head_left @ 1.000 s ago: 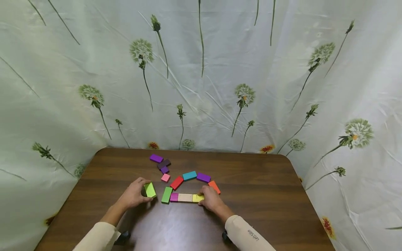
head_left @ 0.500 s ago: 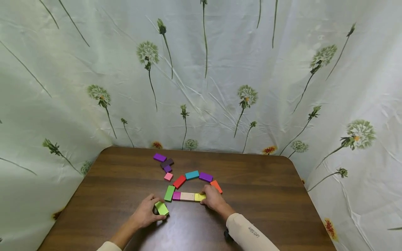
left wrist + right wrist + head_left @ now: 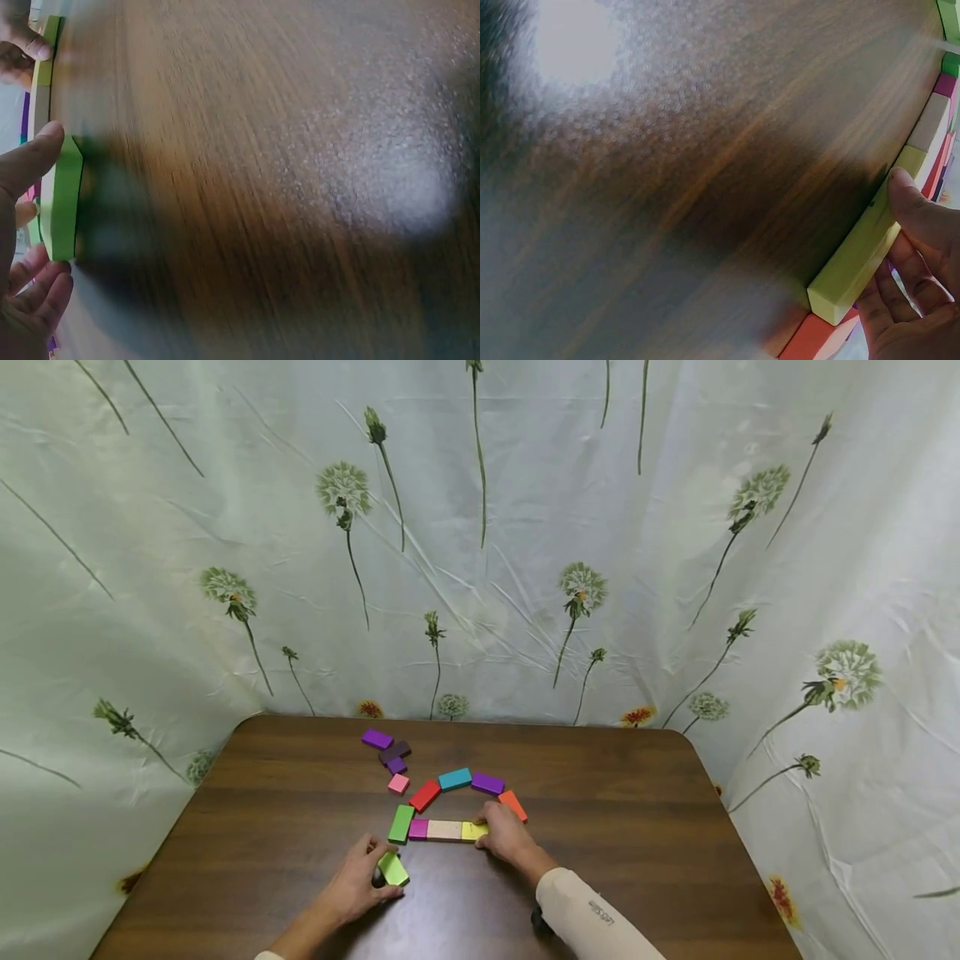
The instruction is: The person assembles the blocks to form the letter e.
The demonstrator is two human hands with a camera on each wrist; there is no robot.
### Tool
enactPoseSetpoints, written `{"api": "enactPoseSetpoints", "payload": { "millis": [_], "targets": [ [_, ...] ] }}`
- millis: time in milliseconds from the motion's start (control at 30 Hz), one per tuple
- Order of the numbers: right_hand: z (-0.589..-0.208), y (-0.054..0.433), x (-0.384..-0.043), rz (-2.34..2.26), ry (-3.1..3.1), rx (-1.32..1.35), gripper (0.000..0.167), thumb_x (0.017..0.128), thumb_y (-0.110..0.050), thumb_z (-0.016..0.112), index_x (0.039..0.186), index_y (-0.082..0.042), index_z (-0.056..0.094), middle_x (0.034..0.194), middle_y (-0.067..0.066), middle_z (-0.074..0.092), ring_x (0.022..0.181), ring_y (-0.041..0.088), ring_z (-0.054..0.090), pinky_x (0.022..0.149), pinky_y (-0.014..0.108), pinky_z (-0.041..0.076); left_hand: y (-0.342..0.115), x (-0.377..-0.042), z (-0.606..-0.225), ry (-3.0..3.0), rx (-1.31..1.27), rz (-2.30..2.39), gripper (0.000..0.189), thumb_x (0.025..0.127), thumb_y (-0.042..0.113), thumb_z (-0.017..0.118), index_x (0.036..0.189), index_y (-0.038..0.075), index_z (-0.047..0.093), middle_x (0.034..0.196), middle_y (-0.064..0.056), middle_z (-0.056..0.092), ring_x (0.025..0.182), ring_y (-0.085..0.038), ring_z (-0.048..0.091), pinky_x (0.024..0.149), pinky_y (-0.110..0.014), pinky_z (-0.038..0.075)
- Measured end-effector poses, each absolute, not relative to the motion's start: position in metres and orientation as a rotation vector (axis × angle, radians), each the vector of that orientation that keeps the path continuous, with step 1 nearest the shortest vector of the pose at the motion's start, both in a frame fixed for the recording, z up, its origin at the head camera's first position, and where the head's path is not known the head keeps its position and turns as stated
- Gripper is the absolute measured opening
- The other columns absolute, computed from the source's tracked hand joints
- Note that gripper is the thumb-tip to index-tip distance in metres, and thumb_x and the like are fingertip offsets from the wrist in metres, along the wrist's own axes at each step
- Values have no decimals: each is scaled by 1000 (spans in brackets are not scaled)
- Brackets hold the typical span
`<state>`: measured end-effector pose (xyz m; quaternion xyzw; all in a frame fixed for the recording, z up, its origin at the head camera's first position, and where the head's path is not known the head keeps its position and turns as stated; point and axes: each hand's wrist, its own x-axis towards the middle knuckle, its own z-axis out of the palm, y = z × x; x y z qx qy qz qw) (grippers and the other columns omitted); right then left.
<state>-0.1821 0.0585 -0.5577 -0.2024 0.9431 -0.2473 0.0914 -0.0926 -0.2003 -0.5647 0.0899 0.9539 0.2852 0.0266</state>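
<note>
My left hand [image 3: 352, 883] holds a lime-green block [image 3: 393, 869] between thumb and fingertips, just below the lower end of a darker green block [image 3: 401, 824]. In the left wrist view the lime block [image 3: 63, 206] shows a slanted corner near the thumb. With thumb and fingers my right hand [image 3: 510, 837] pinches a yellow block [image 3: 470, 832], the right end of a straight row. That row continues leftward with a plain wood block [image 3: 445, 831] and a magenta block [image 3: 418, 829]. The right wrist view shows the yellow block [image 3: 874, 232] close beside an orange-red block [image 3: 821, 337].
Above the row, a red block [image 3: 425, 795], a teal block [image 3: 454, 779], a purple block [image 3: 488, 783] and an orange block [image 3: 513, 805] form an arch. Farther back lie a pink block [image 3: 399, 784] and several purple ones. A flower-printed curtain [image 3: 517, 610] hangs behind the wooden table [image 3: 615, 827].
My left hand has carried the lime-green block rightward and nearer to me, from left of the green block to below it. My right hand stays on the yellow block.
</note>
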Motion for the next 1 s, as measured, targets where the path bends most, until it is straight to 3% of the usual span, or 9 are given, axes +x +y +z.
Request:
{"api": "enactPoseSetpoints", "payload": {
  "millis": [167, 367, 1000],
  "targets": [
    [-557, 59, -182, -738, 2804, -615, 29, 70, -10, 84, 96, 0, 74, 88, 3, 63, 83, 19, 60, 77, 32, 49, -206, -90, -568, 3057, 309, 774, 64, 60, 32, 90, 111, 5, 62, 102, -4, 55, 95, -24, 55, 84, -46, 47],
    [-557, 60, -183, -725, 2829, -636, 30, 69, -10, 85, 95, 0, 74, 87, 4, 63, 85, 21, 61, 78, 33, 50, -212, -91, -569, 3102, 339, 697, 60, 62, 34, 88, 108, 4, 64, 102, -6, 62, 98, -29, 58, 86, -49, 46],
    [-559, 59, -183, -731, 2848, -690, 31, 67, -9, 86, 94, 0, 75, 84, 4, 63, 80, 19, 61, 72, 29, 49, -216, -95, -567, 3105, 372, 697, 55, 63, 28, 88, 107, 3, 67, 103, -3, 61, 100, -25, 57, 89, -47, 45]
  ]
}}
